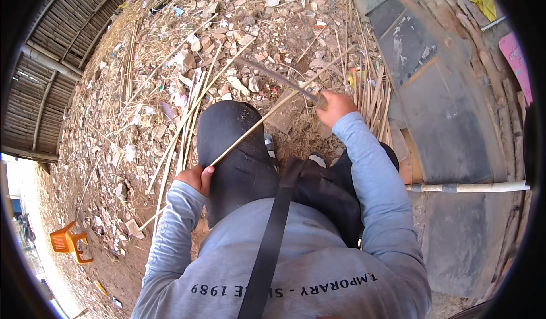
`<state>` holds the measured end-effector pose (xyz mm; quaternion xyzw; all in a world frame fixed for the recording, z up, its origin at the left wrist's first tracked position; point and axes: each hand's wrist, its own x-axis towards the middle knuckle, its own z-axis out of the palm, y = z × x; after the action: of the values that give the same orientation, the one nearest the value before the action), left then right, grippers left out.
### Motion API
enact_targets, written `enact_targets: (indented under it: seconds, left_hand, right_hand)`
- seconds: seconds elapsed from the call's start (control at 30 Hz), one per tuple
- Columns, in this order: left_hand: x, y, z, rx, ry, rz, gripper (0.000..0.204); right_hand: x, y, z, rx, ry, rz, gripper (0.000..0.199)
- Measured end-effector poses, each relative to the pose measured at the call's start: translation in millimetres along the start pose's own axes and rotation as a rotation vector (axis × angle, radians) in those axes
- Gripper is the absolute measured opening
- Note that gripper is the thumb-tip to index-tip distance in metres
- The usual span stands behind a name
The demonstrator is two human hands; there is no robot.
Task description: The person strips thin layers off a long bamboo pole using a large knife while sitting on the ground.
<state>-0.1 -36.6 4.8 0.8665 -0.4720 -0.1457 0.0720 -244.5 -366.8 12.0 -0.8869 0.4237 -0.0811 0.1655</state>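
My left hand (197, 178) is closed on the near end of a long, thin bamboo strip (244, 136), beside my left knee. From there the strip slants up and away to the right, over my knee. My right hand (335, 108) is wrapped round the handle of a long, dark-bladed knife (276, 76), which points to the far left. Knife and strip cross just in front of the right fist; whether they touch I cannot tell. Several loose bamboo strips (190, 120) lie on the ground left of my left knee.
More strips (375, 94) lie in a pile at the right, against dark flat panels (455, 125). A pale pole (483, 187) crosses the panels. Rubble and litter (250, 20) cover the ground. An orange plastic stool (69, 240) stands at left, below a slatted bamboo wall (34, 100).
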Motion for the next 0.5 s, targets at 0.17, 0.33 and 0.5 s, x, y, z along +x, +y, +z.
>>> enact_targets:
  seconds: [0.17, 0.33, 0.5]
  left_hand:
    - [4.8, 2.3, 3.5, -0.041, 0.006, -0.002, 0.054]
    - [-1.5, 1.6, 0.1, 0.029, 0.03, -0.015, 0.051]
    - [-1.1, 12.2, -2.4, 0.065, 0.057, 0.027, 0.051]
  right_hand:
    - [9.4, 17.4, 21.4, -0.002, -0.058, 0.017, 0.034]
    - [7.1, -2.4, 10.2, 0.04, -0.005, 0.021, 0.035]
    - [8.4, 13.7, 22.4, 0.021, -0.147, 0.025, 0.041]
